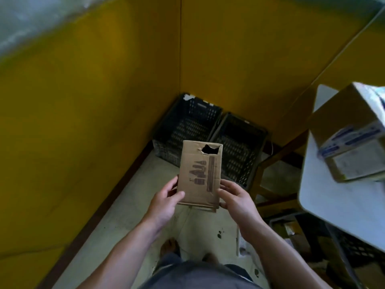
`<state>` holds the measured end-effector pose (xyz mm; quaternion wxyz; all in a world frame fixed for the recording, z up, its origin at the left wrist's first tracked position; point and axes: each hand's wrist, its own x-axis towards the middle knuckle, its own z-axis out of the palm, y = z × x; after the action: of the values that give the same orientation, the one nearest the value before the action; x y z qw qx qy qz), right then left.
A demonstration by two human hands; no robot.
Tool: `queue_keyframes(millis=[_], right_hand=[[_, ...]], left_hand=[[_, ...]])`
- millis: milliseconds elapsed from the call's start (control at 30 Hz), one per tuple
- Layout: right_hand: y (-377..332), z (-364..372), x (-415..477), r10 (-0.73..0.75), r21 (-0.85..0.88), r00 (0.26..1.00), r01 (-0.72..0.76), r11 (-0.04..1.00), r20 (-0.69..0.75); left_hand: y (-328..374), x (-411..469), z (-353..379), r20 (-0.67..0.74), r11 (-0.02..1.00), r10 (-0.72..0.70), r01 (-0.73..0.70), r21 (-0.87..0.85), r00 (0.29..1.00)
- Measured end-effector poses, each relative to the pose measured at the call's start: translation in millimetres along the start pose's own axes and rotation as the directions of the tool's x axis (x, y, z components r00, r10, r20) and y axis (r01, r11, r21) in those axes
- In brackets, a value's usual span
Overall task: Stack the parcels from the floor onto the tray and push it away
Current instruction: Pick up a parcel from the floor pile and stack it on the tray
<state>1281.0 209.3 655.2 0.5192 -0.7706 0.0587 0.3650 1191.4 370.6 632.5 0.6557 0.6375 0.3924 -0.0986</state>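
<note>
A flat brown cardboard parcel [200,174] with printed bottle symbols and a torn hole near its top edge is held up in front of me, above the floor. My left hand [166,200] grips its lower left edge, thumb on the front face. My right hand [235,199] grips its lower right edge, fingers curled round the side. On the right a grey-white tray surface [337,203] carries a cardboard box [352,142] with blue-and-white labels.
Two dark slatted plastic crates [187,126] [241,147] stand in the corner of the yellow walls. A wooden frame [275,197] lies under the tray's left edge. More crates and clutter [295,232] sit under the tray. My bare feet stand on the pale, spotted floor [129,215].
</note>
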Motion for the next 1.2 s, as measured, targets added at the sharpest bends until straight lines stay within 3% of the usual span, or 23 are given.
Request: queue_keyframes(millis=[267,533,700,833,933,967,1067,1200], right_hand=[[-31,8,-15,-0.092,-0.059,0.993,0.096,0.994,0.072],[-45,12,-11,-0.150,-0.162,0.939,0.208,0.965,0.309],[-32,12,-22,-0.143,-0.242,0.846,0.303,0.922,0.513],[-12,23,-46,-0.114,-0.291,0.727,0.407,0.866,0.677],[4,34,-69,-0.066,-0.317,0.633,0.472,0.823,0.771],[13,44,-88,-0.041,-0.324,0.578,0.514,0.795,0.815],[24,59,-105,-0.021,-0.322,0.529,0.548,0.772,0.848],[54,95,-163,0.067,-0.309,0.373,0.640,0.703,0.925]], left_hand=[[13,-28,-18,-0.080,0.996,0.040,-0.046,-0.074,0.996],[-4,-78,-6,-0.352,0.959,0.010,-0.108,-0.260,0.936],[-27,-129,26,-0.564,0.925,-0.086,-0.144,-0.351,0.821],[-54,-177,49,-0.683,0.887,-0.186,-0.177,-0.426,0.707],[-78,-209,58,-0.720,0.853,-0.280,-0.179,-0.490,0.635],[-93,-233,63,-0.748,0.827,-0.319,-0.214,-0.520,0.582],[-109,-260,70,-0.758,0.793,-0.351,-0.255,-0.553,0.550],[-148,-324,79,-0.801,0.738,-0.414,-0.356,-0.573,0.432]])
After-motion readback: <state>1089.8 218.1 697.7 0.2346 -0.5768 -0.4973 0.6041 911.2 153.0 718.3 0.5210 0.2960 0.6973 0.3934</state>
